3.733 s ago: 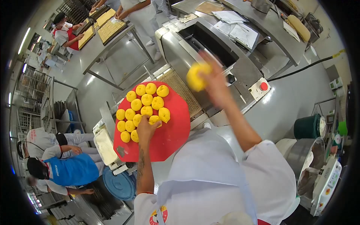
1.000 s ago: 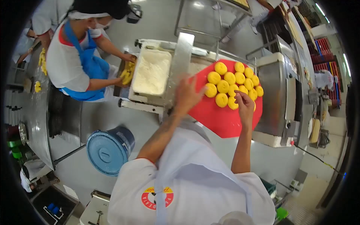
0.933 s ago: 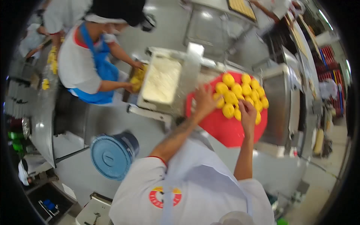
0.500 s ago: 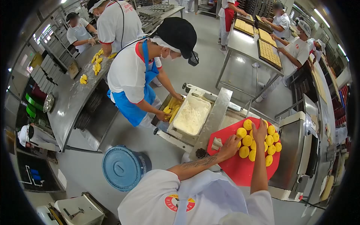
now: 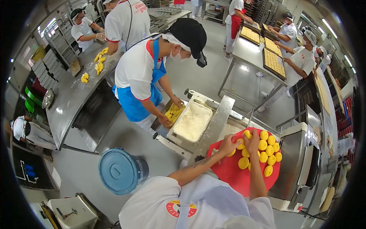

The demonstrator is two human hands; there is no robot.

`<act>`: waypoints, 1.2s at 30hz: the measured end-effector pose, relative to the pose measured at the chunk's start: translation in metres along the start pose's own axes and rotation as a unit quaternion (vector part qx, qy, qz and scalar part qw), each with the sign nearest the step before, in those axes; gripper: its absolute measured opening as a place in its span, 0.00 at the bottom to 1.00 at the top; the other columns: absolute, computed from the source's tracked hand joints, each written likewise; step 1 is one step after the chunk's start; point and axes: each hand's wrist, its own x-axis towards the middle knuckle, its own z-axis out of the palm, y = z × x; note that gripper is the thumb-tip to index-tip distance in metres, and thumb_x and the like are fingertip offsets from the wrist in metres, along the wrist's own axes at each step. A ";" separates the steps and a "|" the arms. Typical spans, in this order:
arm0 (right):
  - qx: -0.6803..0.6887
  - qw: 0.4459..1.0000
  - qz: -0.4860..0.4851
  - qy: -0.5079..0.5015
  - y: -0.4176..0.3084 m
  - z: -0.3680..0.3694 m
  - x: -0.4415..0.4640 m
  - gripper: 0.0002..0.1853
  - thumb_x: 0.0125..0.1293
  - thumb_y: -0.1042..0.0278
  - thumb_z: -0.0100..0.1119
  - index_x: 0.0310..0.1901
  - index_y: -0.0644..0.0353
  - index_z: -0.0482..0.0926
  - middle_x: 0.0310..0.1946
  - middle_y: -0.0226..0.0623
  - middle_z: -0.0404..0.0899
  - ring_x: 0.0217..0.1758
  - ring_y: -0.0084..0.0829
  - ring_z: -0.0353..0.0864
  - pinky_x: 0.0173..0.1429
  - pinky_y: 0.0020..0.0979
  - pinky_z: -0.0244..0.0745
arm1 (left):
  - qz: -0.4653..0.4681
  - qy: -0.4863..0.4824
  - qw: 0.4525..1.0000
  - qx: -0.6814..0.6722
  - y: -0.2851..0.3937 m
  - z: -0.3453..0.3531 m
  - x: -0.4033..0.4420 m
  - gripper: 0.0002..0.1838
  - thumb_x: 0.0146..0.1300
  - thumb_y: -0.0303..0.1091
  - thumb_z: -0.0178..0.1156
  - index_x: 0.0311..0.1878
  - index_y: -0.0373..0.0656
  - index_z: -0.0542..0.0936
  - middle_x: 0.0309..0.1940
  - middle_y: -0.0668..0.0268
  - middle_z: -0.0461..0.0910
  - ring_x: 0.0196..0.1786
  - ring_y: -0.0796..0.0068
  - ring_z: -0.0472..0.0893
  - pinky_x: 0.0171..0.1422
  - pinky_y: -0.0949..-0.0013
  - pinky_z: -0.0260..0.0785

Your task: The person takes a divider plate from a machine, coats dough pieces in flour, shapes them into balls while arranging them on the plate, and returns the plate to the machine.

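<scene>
Round yellow dough pieces (image 5: 270, 150) lie in a cluster on a red board (image 5: 237, 176) in front of me. My left hand (image 5: 228, 145) is at the board's left side, its fingers curled round a dough piece that partly shows below them. Beside it, my right hand (image 5: 251, 144) is closed on another dough piece (image 5: 248, 134) at its fingertips. Single dough pieces lie right under and between the two hands. My fingers partly cover what they hold.
A white tub of flour (image 5: 193, 121) stands left of the board. Across it, a co-worker (image 5: 139, 72) handles yellow dough lengths (image 5: 174, 113) in a tray. A blue lidded bin (image 5: 119, 171) stands on the floor. At right is a metal machine (image 5: 291, 162); trays of cut dough (image 5: 273, 63) lie beyond.
Both my hands have moved left on the board, and dough pieces now lie at its left side by my left hand. The whole view has shifted slightly.
</scene>
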 end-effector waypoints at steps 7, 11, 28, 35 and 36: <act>0.575 0.779 0.180 0.174 0.047 -0.031 -0.028 0.17 0.74 0.54 0.58 0.58 0.53 0.76 0.45 0.30 0.82 0.44 0.27 0.82 0.46 0.23 0.80 | 0.036 -0.131 0.967 0.216 0.059 -0.004 0.011 0.39 0.54 0.50 0.72 0.62 0.36 0.70 0.64 0.48 0.68 0.56 0.47 0.81 0.57 0.53 0.76; 0.678 0.659 0.284 0.157 0.046 -0.050 -0.086 0.21 0.75 0.51 0.57 0.62 0.53 0.75 0.47 0.31 0.82 0.43 0.24 0.82 0.44 0.20 0.81 | 0.075 -0.196 0.952 0.222 0.046 0.001 0.015 0.36 0.54 0.44 0.72 0.61 0.38 0.68 0.61 0.50 0.71 0.55 0.47 0.81 0.57 0.50 0.76; 0.656 0.721 0.197 0.106 0.001 -0.065 -0.141 0.24 0.76 0.52 0.54 0.68 0.54 0.69 0.54 0.36 0.80 0.46 0.26 0.84 0.48 0.22 0.82 | -0.296 -0.241 0.784 -0.490 0.054 -0.055 -0.012 0.20 0.71 0.45 0.61 0.58 0.44 0.74 0.43 0.64 0.80 0.34 0.72 0.83 0.29 0.71 0.77; 0.698 0.680 0.197 0.108 -0.038 -0.073 -0.132 0.25 0.77 0.53 0.51 0.71 0.51 0.67 0.57 0.38 0.78 0.48 0.23 0.82 0.48 0.16 0.81 | -0.031 -0.189 0.923 -0.334 0.057 -0.050 -0.037 0.26 0.71 0.49 0.62 0.65 0.46 0.73 0.43 0.67 0.77 0.33 0.75 0.81 0.30 0.72 0.76; 0.695 0.679 0.207 0.115 -0.042 -0.076 -0.131 0.25 0.78 0.52 0.51 0.71 0.51 0.67 0.57 0.39 0.78 0.47 0.22 0.82 0.47 0.15 0.81 | 0.024 -0.187 0.934 -0.302 0.056 -0.048 -0.038 0.25 0.71 0.49 0.62 0.65 0.45 0.73 0.42 0.67 0.78 0.33 0.75 0.81 0.31 0.72 0.76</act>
